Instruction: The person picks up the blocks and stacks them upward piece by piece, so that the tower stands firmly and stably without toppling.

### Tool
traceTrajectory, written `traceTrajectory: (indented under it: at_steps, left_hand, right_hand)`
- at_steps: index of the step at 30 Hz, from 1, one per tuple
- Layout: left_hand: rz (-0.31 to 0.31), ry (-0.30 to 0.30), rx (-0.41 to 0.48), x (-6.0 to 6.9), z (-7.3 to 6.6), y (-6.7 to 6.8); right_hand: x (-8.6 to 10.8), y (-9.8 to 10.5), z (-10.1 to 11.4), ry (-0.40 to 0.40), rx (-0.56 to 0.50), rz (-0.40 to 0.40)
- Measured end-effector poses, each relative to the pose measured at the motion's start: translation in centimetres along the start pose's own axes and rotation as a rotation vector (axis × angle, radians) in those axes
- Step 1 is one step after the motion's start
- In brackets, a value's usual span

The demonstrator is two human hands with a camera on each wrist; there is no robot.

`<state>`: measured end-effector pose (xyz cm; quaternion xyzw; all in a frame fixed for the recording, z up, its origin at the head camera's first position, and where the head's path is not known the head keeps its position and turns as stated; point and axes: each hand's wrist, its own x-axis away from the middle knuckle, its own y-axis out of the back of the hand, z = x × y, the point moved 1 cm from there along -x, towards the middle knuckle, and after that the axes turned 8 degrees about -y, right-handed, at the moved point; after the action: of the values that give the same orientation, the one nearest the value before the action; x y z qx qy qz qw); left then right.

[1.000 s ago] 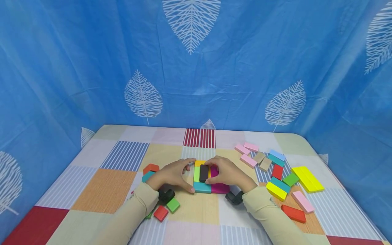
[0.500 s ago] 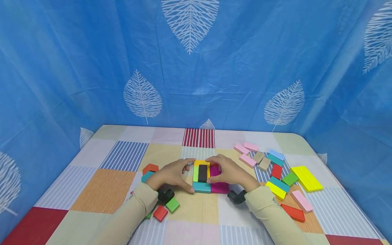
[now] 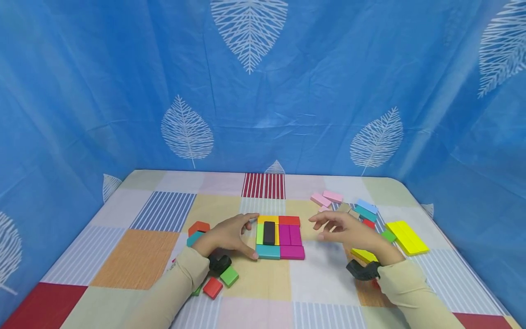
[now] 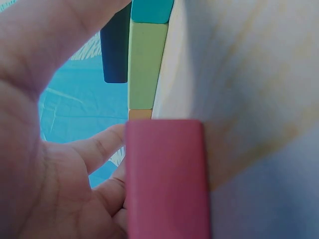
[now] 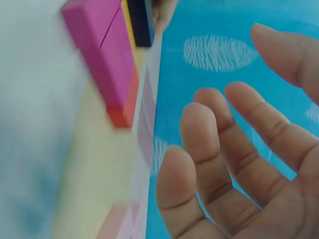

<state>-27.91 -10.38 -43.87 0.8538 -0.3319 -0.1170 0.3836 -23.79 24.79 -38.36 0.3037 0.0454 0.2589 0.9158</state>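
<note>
Flat coloured blocks lie together as a rectangle mid-table: a teal block (image 3: 268, 252), a lime block (image 3: 260, 234), a yellow-orange block (image 3: 268, 219), a red block (image 3: 289, 220) and magenta blocks (image 3: 289, 235). A black block (image 3: 269, 233) sits raised on top, between lime and magenta. My left hand (image 3: 225, 235) spans the rectangle's left side, thumb by the teal block, index finger by the yellow-orange one. Whether it touches them is unclear. To the right, apart from the blocks, my right hand (image 3: 349, 233) hovers with loosely bent fingers; nothing is in it in the right wrist view.
Loose blocks lie around my left wrist, including a green block (image 3: 229, 276) and a red block (image 3: 213, 288). Right of the rectangle are pink blocks (image 3: 320, 199), yellow blocks (image 3: 407, 237) and others partly behind my right hand. A blue curtain (image 3: 263, 114) surrounds the table.
My right hand has left the black block and moved right, uncovering the magenta and red blocks. The black block stays on top. The left hand keeps its place.
</note>
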Motion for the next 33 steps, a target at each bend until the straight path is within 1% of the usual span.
traceTrajectory:
  at_steps: [5, 11, 15, 18, 21, 23, 26, 27, 30, 33]
  left_hand:
    - [0.001, -0.006, 0.004, 0.0, 0.1, 0.0]
    - [0.0, -0.005, 0.002, -0.1, 0.1, 0.0]
    - [-0.001, -0.006, 0.005, -0.1, 0.1, 0.0]
    - [0.002, -0.007, 0.009, 0.0, 0.1, 0.0]
    - [0.005, -0.003, 0.007, 0.0, -0.1, 0.1]
    - [0.004, 0.0, 0.003, 0.0, -0.2, 0.2]
    - [0.003, 0.004, 0.001, 0.0, -0.2, 0.1]
    - [0.002, 0.006, -0.001, 0.0, -0.2, 0.1]
    - [0.002, 0.014, -0.001, -0.1, -0.1, 0.0]
    - [0.002, 0.019, 0.001, 0.0, -0.2, 0.0]
  right_hand:
    - [2.7, 2.3, -2.0, -0.005, 0.032, -0.001]
    - [5.3, 4.7, -4.3, -0.109, 0.116, 0.014]
    - [6.4, 5.8, -5.5, -0.167, 0.118, 0.041]
    - [7.0, 6.3, -6.3, -0.211, 0.119, 0.072]
    - [7.3, 6.3, -6.9, -0.202, 0.128, 0.098]
    - [7.3, 6.2, -7.2, -0.154, 0.148, 0.113]
    - [7.2, 5.9, -7.4, -0.085, 0.215, 0.115]
    - [7.1, 5.9, -7.4, -0.074, 0.239, 0.115]
    - [6.9, 5.8, -7.2, -0.08, 0.29, 0.116]
    - [6.7, 5.7, -6.9, -0.104, 0.306, 0.127]
